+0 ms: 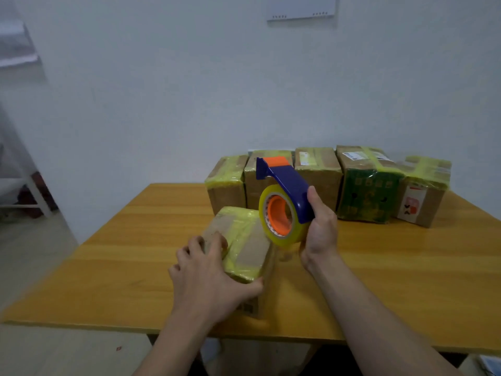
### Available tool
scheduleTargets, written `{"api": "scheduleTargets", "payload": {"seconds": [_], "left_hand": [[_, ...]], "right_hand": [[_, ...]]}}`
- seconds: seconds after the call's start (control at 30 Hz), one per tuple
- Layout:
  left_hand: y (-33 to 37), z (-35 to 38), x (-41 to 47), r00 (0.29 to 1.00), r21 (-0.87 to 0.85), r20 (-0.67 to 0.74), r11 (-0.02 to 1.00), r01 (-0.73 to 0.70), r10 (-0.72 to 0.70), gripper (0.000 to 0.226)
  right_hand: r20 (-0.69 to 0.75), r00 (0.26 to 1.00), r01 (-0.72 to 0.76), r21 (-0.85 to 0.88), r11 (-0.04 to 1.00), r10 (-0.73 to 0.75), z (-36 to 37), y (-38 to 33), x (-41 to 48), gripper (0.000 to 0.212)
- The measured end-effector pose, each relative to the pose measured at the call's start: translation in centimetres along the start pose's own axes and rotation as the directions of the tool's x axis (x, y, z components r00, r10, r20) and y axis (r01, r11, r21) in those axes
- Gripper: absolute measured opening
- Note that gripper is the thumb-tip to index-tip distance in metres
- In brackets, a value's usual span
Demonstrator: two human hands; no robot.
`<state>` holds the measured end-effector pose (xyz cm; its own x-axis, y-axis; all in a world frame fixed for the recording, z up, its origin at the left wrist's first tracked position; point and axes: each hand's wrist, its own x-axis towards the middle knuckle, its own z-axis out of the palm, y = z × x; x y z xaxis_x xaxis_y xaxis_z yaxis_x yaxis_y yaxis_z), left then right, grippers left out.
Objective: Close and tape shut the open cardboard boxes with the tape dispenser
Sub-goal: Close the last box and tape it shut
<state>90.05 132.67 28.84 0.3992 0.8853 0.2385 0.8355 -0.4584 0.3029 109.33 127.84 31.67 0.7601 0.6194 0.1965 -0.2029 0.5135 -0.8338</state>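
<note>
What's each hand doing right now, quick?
Left hand: closed, gripping the near box.
Right hand: closed, holding the dispenser above the box.

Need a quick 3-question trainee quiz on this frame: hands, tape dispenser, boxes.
1. True or false: the right hand grips the blue-and-orange plastic tape dispenser.
2. The left hand holds: A) the small yellow-taped cardboard box; B) the green printed box; C) the tape roll.
3. How many boxes make up the back row of taped cardboard boxes?

Key: 1 true; 2 A; 3 five.
</note>
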Motion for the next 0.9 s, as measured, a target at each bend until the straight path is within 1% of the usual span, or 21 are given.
{"api": "scheduleTargets", "payload": {"seconds": [0.13,0.2,0.27,0.37,0.47,0.53,0.6,0.63,0.7,0.77,0.83,0.9], "left_hand": [[-4.6,-0.5,-0.3,0.978,0.015,-0.127,0.986,0.168,-0.165,0.106],[-6.8,-0.7,0.2,0.959,0.006,-0.163,0.972,0.234,-0.23,0.109],[-8.6,-0.7,1.3,0.946,-0.013,-0.182,0.963,0.27,-0.268,0.113],[-10.7,-0.2,4.1,0.938,-0.021,-0.202,0.959,0.283,-0.282,0.117],[-12.0,1.1,8.1,0.943,0.032,-0.199,0.96,0.278,-0.267,0.116],[-12.6,2.0,11.0,0.947,0.032,-0.2,0.965,0.261,-0.25,0.111],[-12.7,2.8,14.1,0.952,-0.016,-0.199,0.972,0.233,-0.232,0.098],[-12.7,3.1,15.6,0.957,-0.045,-0.192,0.976,0.214,-0.219,0.092],[-12.4,3.8,18.6,0.97,-0.088,-0.169,0.982,0.165,-0.178,0.08],[-12.2,4.5,21.3,0.981,-0.114,-0.142,0.986,0.119,-0.135,0.072],[-11.9,5.1,23.5,0.987,-0.115,-0.125,0.989,0.09,-0.104,0.07],[-11.4,5.1,24.8,0.99,-0.085,-0.095,0.992,0.093,-0.101,0.073]], "right_hand": [[0.032,0.999,-0.023,-0.05,0.998,0.025,2.8,2.3,-1.1,0.036],[0.06,0.997,-0.036,-0.078,0.996,0.04,4.1,3.7,-1.4,0.037],[0.082,0.996,-0.039,-0.093,0.995,0.047,5.2,4.9,-1.5,0.039],[0.104,0.994,-0.008,-0.14,0.99,0.023,6.7,6.6,-1.3,0.04],[0.137,0.99,0.006,-0.203,0.979,0.022,7.5,8.2,-0.8,0.035],[0.161,0.987,0.039,-0.282,0.959,0.007,7.6,8.8,-0.2,0.038],[0.202,0.978,0.125,-0.406,0.905,-0.044,7.1,9.3,0.5,0.048],[0.239,0.968,0.184,-0.47,0.863,-0.076,6.7,9.5,0.9,0.051],[0.338,0.933,0.312,-0.581,0.752,-0.126,5.6,9.6,1.8,0.05],[0.449,0.88,0.446,-0.671,0.593,-0.154,4.1,9.7,2.7,0.046],[0.561,0.81,0.582,-0.729,0.36,-0.171,2.4,9.7,3.4,0.044],[0.638,0.757,0.652,-0.75,0.11,-0.14,0.7,9.3,3.7,0.043]]}}
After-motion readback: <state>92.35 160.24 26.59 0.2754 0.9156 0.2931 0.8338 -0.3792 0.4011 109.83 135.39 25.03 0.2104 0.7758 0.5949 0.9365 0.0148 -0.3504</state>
